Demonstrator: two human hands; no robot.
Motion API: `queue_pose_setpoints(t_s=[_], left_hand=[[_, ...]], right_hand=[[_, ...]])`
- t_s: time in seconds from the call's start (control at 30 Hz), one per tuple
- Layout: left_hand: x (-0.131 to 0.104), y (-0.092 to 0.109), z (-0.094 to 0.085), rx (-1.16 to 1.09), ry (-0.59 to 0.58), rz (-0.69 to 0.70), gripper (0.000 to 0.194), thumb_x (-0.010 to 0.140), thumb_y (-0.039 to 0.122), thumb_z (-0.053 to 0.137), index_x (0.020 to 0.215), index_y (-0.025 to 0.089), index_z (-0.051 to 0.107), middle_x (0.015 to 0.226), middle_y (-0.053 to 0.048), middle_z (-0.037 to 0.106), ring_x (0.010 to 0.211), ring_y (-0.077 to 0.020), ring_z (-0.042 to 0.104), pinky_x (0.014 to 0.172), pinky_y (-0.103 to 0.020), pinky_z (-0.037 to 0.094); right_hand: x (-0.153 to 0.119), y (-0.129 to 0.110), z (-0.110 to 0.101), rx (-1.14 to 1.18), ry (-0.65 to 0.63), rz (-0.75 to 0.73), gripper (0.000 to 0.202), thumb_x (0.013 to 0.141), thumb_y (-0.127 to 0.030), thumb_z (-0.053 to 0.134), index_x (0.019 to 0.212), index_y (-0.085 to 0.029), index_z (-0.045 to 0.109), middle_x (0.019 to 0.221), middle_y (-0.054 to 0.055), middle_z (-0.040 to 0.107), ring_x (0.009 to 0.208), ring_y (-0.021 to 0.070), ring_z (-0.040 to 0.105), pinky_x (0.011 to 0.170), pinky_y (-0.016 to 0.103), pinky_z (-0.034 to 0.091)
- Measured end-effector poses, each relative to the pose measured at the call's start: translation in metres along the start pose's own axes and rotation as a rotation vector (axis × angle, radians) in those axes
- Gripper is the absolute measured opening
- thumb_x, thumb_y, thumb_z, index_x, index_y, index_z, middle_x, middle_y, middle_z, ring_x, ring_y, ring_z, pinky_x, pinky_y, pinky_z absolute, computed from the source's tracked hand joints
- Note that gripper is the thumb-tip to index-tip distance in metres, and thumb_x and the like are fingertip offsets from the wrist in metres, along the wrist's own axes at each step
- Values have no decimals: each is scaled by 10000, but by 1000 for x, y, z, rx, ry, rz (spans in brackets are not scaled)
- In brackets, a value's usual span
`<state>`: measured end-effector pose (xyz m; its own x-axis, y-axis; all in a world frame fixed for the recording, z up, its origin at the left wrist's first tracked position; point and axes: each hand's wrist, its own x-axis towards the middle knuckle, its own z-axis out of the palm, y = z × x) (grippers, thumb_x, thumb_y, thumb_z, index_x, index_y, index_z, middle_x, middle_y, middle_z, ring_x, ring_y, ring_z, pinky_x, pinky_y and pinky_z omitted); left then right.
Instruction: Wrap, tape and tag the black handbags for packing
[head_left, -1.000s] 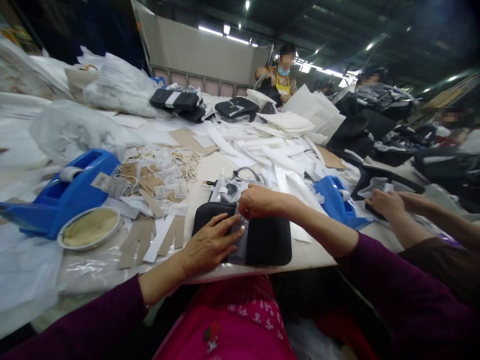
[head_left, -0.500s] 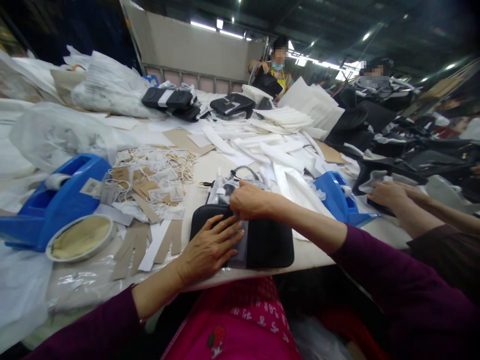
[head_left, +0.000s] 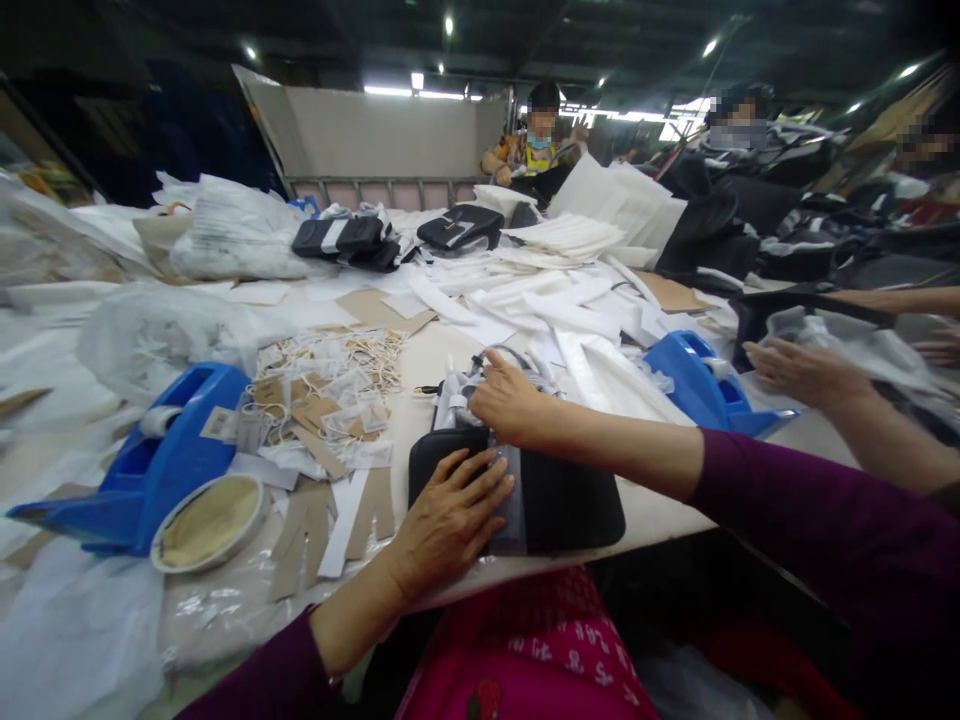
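A black bag (head_left: 574, 500) lies flat at the table's front edge, with a strip of clear plastic film (head_left: 510, 510) across its middle. My left hand (head_left: 457, 515) rests on the bag, fingers stretched out and touching the film. Just above it, my right hand (head_left: 506, 400) is closed, fingers bent at the bag's far edge; what they pinch is hidden. Beyond that hand lie a grey wrapped strap or handle (head_left: 517, 355) and a gold-coloured clasp (head_left: 427, 390).
Blue tape dispensers stand left (head_left: 180, 450) and right (head_left: 697, 380). A white bowl of yellowish stuff (head_left: 210, 525), cord tags (head_left: 315, 400) and card strips (head_left: 300, 525) lie left. White foam sheets (head_left: 600, 330) cover the back. A co-worker's hand (head_left: 810, 375) works at right.
The view has turned slightly, so the table's things sit further right and lower. My hands hold nearly the same places on the bag. The co-worker's hands at right have moved apart.
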<state>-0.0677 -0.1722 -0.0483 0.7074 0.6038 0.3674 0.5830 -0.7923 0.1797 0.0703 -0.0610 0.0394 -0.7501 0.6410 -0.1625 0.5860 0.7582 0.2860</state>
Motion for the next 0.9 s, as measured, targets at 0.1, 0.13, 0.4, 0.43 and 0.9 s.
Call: queue_pose_setpoints(t_s=[0.1,0.13,0.4,0.43,0.9], left_hand=[[0,0,-1,19,-9,2,422,946,289,456,1361,214,462,1439,-47,467,1374,-245,331,1134,-478,247],[1,0,-2,26,-10,5,424,946,290,456,1364,218,460,1440,-46,465,1374,-245,332,1132,-480,251],[2,3,-5,79,31,34,445,929,267,485,1371,230,452,1420,-55,488,1358,-256,364,1100,-491,315],[2,3,-5,85,35,36,451,926,259,488,1374,227,449,1420,-56,488,1358,-259,365,1099,-492,319],[-1,-7,-13,33,-20,48,458,876,183,518,1334,187,495,1429,-84,474,1352,-260,377,1070,-501,391]], right_hand=[[7,35,5,-14,-42,1,296,677,-346,788,871,-132,723,837,123,710,986,303,576,990,461,202],[7,47,6,-15,-34,37,330,679,-368,789,881,-118,715,862,133,707,988,302,569,969,449,223],[-62,1,23,159,473,227,170,880,-102,495,912,-157,653,936,67,674,997,214,528,1000,395,247],[-73,-15,32,174,494,211,173,889,-127,494,960,-155,650,958,68,677,1018,217,524,1028,405,229],[-71,-24,62,294,566,361,303,943,-239,467,1218,-177,579,1226,92,633,1309,245,409,1150,491,123]])
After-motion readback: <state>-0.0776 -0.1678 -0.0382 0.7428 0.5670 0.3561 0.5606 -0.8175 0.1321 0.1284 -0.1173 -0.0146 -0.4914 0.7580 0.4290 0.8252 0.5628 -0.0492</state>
